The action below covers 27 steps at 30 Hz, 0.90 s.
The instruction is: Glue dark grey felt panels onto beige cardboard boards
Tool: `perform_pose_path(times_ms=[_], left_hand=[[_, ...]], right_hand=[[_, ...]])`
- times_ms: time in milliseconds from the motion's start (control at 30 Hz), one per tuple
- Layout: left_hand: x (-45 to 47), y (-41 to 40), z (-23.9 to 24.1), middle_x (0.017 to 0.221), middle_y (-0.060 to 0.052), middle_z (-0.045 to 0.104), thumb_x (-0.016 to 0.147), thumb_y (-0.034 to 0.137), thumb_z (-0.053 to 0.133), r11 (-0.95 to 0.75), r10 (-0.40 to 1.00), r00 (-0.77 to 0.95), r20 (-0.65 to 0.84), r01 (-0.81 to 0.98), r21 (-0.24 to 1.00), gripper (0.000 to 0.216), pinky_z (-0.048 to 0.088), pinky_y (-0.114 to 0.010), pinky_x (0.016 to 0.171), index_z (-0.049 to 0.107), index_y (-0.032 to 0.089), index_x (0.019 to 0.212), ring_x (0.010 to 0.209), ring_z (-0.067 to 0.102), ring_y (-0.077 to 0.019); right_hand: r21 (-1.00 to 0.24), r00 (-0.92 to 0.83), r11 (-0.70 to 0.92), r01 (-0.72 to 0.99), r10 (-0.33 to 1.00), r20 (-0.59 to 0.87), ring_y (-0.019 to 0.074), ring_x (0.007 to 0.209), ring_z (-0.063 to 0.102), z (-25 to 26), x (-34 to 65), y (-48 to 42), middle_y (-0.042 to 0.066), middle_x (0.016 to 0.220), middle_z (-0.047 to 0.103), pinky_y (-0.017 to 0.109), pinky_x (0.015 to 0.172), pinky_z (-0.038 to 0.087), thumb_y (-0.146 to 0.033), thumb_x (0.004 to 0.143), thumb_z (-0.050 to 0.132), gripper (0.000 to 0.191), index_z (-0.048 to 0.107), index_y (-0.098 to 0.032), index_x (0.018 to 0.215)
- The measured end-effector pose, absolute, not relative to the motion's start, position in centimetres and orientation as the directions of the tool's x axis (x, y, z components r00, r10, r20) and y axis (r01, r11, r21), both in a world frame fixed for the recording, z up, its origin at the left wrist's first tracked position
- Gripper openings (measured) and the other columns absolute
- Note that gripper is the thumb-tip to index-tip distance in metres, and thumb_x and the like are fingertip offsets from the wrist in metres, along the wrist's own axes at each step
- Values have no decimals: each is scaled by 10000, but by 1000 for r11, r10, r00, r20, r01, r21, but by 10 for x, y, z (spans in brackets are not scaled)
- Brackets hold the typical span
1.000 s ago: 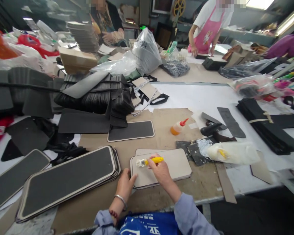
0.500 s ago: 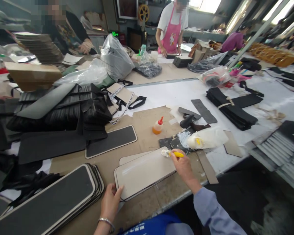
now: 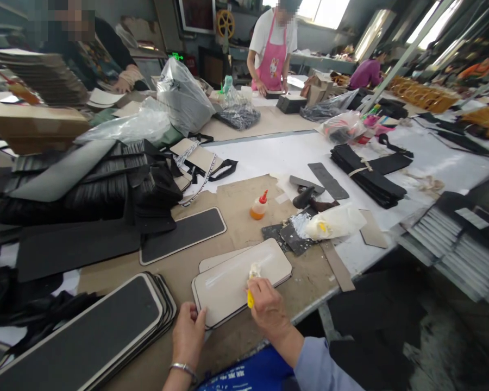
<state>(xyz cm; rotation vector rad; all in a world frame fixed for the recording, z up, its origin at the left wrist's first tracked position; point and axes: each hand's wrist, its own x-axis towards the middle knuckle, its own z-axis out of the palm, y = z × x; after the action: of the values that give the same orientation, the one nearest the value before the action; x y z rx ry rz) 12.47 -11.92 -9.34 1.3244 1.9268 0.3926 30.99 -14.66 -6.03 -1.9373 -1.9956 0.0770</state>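
Observation:
My right hand (image 3: 269,304) grips a yellow-handled brush (image 3: 250,298), its bristles coated with white paste and resting on the beige panel (image 3: 228,279). This panel is long with rounded corners and lies over other beige panels, which show at its upper edge. My left hand (image 3: 188,328) pinches the panel's lower left corner, thumb on top; the other fingers are partly hidden. Just left of that hand is a stack of dark grey panels with pale rims (image 3: 85,331). White paste covers a dark board (image 3: 299,233), and a plastic bag of paste (image 3: 338,222) lies on it.
A small bottle with a red tip (image 3: 259,205) stands behind the panels. Black pieces (image 3: 81,184) are piled at left, beside a single grey panel (image 3: 183,233). Tied black strips (image 3: 367,174) lie at right. Across the table works a person in a pink apron (image 3: 271,60).
My right hand has moved left and toward me, carrying the brush from the panel's right end to its middle. My left hand stays at the corner. The view has shifted slightly right.

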Motion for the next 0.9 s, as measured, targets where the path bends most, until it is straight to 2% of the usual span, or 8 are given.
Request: perform_pose_path(times_ms=[133,300,433,533,700,800,900], left_hand=[[120,-119,-96,558,23,510,638,354,460,411,907,-167,-387,556,723,138,379,-261,530,421,222,641,532,502,-150],[117,-116,-100,500,45,471,596,303,488,452,890,-162,-425,421,786,107,364,-242,495,430,213,605,487,455,-125],[115,-112,-103,454,71,407,558,282,509,497,868,-136,-478,275,823,120,332,-219,442,417,206,574,440,396,-98],[111,-110,-104,447,81,383,543,278,519,525,851,-93,-518,194,828,137,319,-210,428,406,203,559,432,378,-87],[108,-108,-108,470,81,386,544,250,515,538,842,-63,-536,160,827,126,324,-204,444,399,201,552,444,380,-79],[108,-108,-111,479,83,373,558,246,510,545,838,-66,-542,155,824,133,320,-199,442,384,204,560,450,372,-79],[109,-109,-113,480,83,363,573,236,493,546,837,-67,-543,161,822,122,315,-197,440,375,206,563,451,367,-80]], right_hand=[[-294,-35,106,950,971,235,180,793,524,-58,292,-148,66,805,574,295,720,451,-125,805,442,153,563,-151,897],[-329,-79,156,931,969,235,183,779,527,-54,265,-150,67,781,575,297,710,451,-147,816,419,164,568,-150,884],[-407,-114,183,895,975,188,182,744,530,-49,236,-153,64,776,578,299,669,460,-151,805,428,153,566,-156,869],[-518,-104,167,839,984,148,173,756,542,-43,222,-155,58,781,587,292,680,465,-165,807,435,154,569,-168,884],[-758,69,48,650,990,122,129,783,571,-39,225,-142,38,814,623,237,730,462,-196,823,438,160,587,-186,878],[-775,177,-37,631,980,96,133,786,584,-47,241,-131,37,824,637,238,727,467,-246,815,455,162,603,-190,848],[-717,295,-104,690,944,147,149,779,591,-58,269,-125,55,830,641,261,725,472,-279,804,463,182,607,-173,839]])
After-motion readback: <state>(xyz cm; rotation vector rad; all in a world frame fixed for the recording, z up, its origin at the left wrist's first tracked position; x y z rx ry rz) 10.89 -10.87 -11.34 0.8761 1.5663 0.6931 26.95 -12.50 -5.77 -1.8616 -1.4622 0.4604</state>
